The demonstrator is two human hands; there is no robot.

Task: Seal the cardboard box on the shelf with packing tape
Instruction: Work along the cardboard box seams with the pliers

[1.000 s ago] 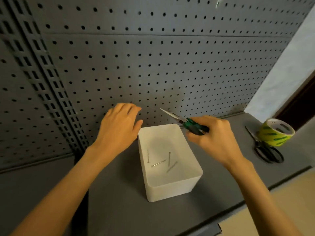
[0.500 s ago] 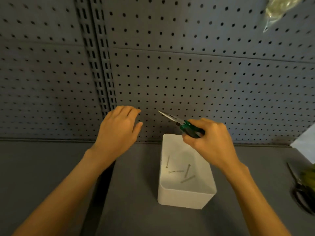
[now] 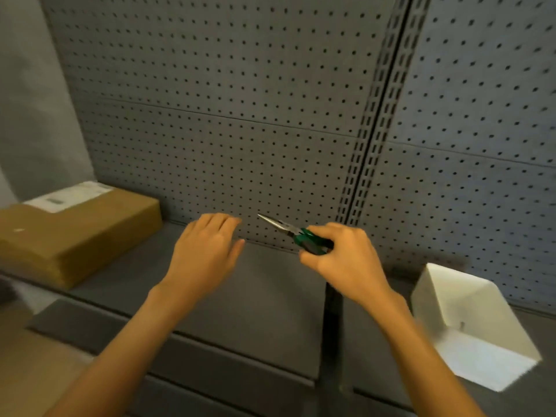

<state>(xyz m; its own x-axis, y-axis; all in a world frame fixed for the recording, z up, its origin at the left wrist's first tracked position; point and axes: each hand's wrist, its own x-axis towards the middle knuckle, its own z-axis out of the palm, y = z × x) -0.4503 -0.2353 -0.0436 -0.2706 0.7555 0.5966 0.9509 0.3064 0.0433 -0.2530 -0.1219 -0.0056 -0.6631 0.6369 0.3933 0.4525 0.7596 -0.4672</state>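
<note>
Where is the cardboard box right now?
The cardboard box sits at the far left of the head view on the grey shelf, left of the empty left hand.

Left hand (image 3: pixel 207 251) open, palm down, right hand (image 3: pixel 346 260) curled, gripping green-handled pliers (image 3: pixel 296 234)

Brown cardboard box (image 3: pixel 75 233) — green-handled pliers (image 3: pixel 296 236), white bin (image 3: pixel 469 326), grey pegboard (image 3: pixel 240 115)

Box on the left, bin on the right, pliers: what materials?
Box: brown cardboard, matte, with a white paper label on top. Bin: looks like white plastic, smooth thin walls. Pliers: bare shiny metal jaws; green handles, probably rubber or plastic, held in the right hand.
</note>
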